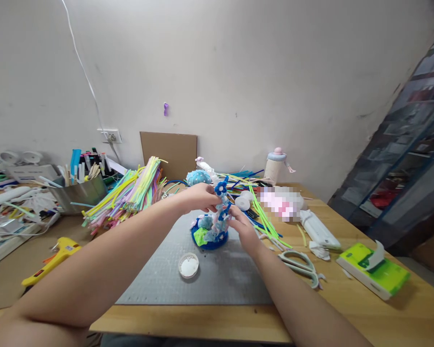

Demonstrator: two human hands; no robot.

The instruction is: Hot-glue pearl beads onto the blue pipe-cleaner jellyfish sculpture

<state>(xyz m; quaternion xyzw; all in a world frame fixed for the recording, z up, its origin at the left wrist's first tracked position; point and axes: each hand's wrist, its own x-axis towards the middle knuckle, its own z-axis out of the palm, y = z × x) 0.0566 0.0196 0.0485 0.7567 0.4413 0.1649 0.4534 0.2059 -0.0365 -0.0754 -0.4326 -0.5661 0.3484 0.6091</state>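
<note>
A blue pipe-cleaner flower ornament (210, 242) stands upright on the grey cutting mat (155, 282). It has a round dark-blue base, a bright green piece, and a column of blue and white flowers. My left hand (200, 196) reaches across to the column's upper left side, its fingers closed by the top flower. On the column's right side, my right hand (244, 227) has its bent fingers against the lower flowers. Some fingertips are hidden behind the ornament. In front of it sits a small round dish (188, 266) with white contents.
Bundled pastel pipe cleaners (141, 193) and a metal tool pot (80, 190) are at left, behind a yellow glue gun (58, 258). At right lie scissors (300, 266), a green tissue pack (372, 270) and loose green pipe cleaners (265, 217). A cardboard sheet (169, 152) leans on the wall.
</note>
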